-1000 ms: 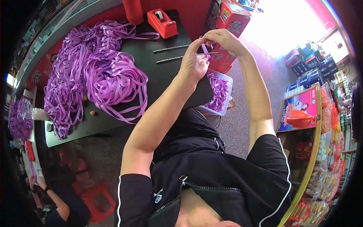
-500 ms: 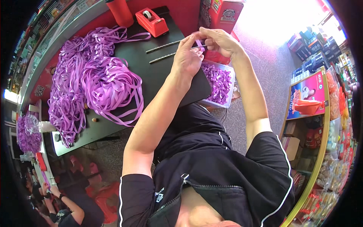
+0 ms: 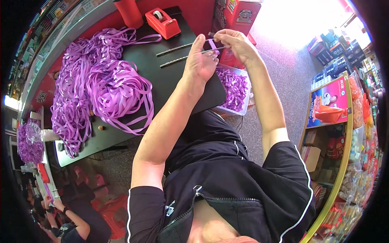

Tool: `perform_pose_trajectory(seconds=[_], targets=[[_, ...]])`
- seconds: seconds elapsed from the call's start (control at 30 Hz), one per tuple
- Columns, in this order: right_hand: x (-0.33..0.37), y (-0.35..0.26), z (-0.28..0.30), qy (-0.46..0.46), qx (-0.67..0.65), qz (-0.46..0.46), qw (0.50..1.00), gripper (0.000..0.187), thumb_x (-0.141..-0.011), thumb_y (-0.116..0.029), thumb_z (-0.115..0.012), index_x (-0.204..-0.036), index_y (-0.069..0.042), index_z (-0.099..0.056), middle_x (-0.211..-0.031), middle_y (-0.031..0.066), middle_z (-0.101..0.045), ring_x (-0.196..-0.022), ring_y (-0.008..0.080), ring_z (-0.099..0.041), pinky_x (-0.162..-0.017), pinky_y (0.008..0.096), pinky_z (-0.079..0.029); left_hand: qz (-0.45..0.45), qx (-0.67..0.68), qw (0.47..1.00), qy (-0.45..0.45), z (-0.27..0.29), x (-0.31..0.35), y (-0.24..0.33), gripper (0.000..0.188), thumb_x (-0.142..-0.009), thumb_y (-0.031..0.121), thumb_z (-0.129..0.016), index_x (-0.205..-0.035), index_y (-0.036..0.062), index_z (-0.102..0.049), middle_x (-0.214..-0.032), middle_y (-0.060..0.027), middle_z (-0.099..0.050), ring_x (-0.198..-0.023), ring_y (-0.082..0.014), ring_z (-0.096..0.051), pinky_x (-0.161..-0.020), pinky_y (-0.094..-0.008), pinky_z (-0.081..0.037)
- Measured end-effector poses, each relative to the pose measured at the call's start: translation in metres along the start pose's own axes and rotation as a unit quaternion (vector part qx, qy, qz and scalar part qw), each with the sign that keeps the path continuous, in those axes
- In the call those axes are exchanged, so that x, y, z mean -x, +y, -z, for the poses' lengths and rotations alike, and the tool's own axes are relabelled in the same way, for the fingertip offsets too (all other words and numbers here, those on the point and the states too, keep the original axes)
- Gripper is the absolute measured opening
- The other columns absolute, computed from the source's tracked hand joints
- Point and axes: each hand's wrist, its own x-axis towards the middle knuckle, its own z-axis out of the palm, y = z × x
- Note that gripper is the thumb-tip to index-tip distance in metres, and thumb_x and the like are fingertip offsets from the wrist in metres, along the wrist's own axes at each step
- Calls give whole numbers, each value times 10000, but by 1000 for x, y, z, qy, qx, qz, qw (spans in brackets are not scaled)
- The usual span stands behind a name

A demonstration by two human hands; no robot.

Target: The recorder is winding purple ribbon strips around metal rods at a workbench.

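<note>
Two thin, twisted metal rods (image 3: 175,60) stick out past the table's far right edge. A short purple ribbon loop (image 3: 213,47) is around them near their ends. My left hand (image 3: 199,62) is beside the loop, its thumb raised apart from its fingers; the fingertips are close to the nearer rod. Just right of the loop, my right hand (image 3: 238,45) is closed in a pinch, with something small and dark at its fingertips that I cannot make out. Below the hands stands a clear plastic bin (image 3: 246,95) full of short purple ribbon pieces (image 3: 233,87).
Long purple ribbon (image 3: 117,93) lies heaped over the left of the dark table (image 3: 162,83). A red tape dispenser (image 3: 163,25) and a red bottle (image 3: 129,14) stand behind. Red boxes (image 3: 239,18) are beyond my hands. At lower left, another person (image 3: 75,227) handles ribbon.
My hands have moved apart: the left thumb has come away from the right fingertips, and my right hand has shifted slightly right. The ribbon loop stays on the rods.
</note>
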Motion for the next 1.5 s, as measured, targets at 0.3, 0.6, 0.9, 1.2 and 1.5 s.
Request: perform_pose_trajectory(seconds=[0.3,0.6,0.9,1.2,1.5], targets=[[-48,-24,12,-184,311,-128,924,251,-820,-280,-655,-828,-33,-695,-762,16,-610,-759,95,-530,-751,254,-396,20,92,995,-5,-2,9,4,475,-920,407,-465,-1342,213,-367,-1448,-388,-35,-1384,-456,-79,-1110,-484,-91],[-63,-11,9,-192,424,-118,877,321,-760,-331,-693,-757,-10,-687,-691,25,-624,-688,122,-568,-667,291,-436,19,107,994,-21,-2,10,4,464,-920,404,-458,-1332,198,-397,-1477,-355,19,-1401,-436,-46,-1130,-462,-49],[-30,-27,-36,-12,639,-97,763,341,-723,-339,-644,-892,-47,-698,-887,182,-679,-871,341,-659,-765,427,-529,20,120,993,-15,-4,11,6,437,-927,401,-438,-1316,203,-428,-1478,-352,19,-1411,-420,1,-1135,-459,24],[-35,12,24,-77,244,-123,959,475,-812,-497,-636,-923,-41,-714,-811,36,-673,-621,102,-504,-568,267,-393,17,80,996,-40,-2,10,5,469,-921,445,-420,-1327,210,-417,-1457,-389,-1,-1402,-433,-30,-1128,-481,22],[-19,123,8,-91,-361,-128,919,419,-896,-214,-565,-1256,-5,-513,-1103,134,-619,-937,243,-626,-839,344,-502,19,80,995,-52,3,8,6,491,-927,427,-421,-1355,185,-404,-1469,-370,-5,-1402,-435,-16,-1131,-478,-3]])
